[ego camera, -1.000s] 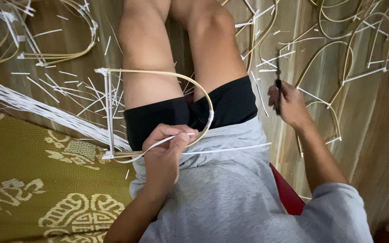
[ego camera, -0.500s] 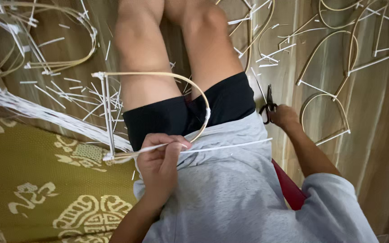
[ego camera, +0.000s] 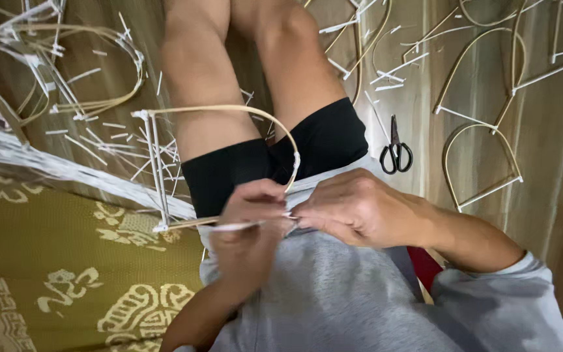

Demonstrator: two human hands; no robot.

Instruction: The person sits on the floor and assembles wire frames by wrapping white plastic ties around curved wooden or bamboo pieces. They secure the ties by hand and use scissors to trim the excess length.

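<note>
The left hand (ego camera: 250, 215) is pinching the cane frame (ego camera: 229, 111) and a white strip (ego camera: 239, 227); the right hand (ego camera: 353, 208) is gripping the strip's end beside it, best kept taut.

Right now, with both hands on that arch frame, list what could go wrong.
1. The left hand and right hand pinch a thin white strip at the cane frame; a hard pull may snap it.
2. The bent frame rests on the lap and could spring loose.
3. The scissors lie beside the thigh.
</note>
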